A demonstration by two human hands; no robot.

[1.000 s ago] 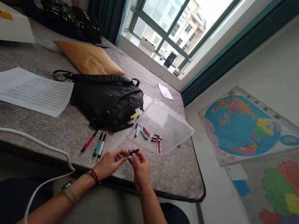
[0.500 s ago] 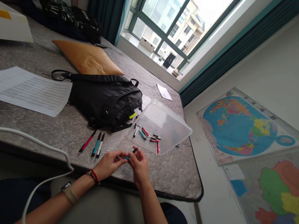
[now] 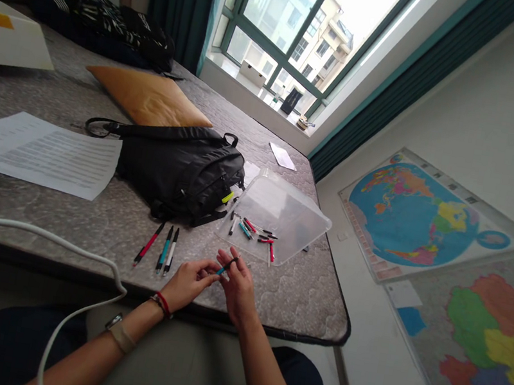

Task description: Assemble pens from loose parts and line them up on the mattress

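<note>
A teal pen [image 3: 224, 270] with a dark end is between my two hands, just above the front edge of the mattress. My left hand [image 3: 189, 282] pinches its teal end between thumb and fingers. My right hand [image 3: 238, 287] has its fingers stretched out and apart, and the pen's dark end lies across them. To the left, a red and black pen [image 3: 148, 245], a teal and black pen [image 3: 164, 251] and a white and black pen [image 3: 171, 252] lie side by side. Beyond my hands, a clear plastic tray [image 3: 304, 216] contains several loose pen parts [image 3: 246, 230] in red, teal, black and white.
A black backpack [image 3: 177, 173] lies beside the tray on the grey mattress [image 3: 298, 303]. Printed sheets [image 3: 48, 153], a brown padded envelope [image 3: 150, 97] and a white box [image 3: 8, 36] are farther left. A white cable [image 3: 96, 251] crosses the front left edge.
My right fingers have straightened and spread from their pinch on the pen's dark end. My left hand keeps its hold on the pen in nearly the same place.
</note>
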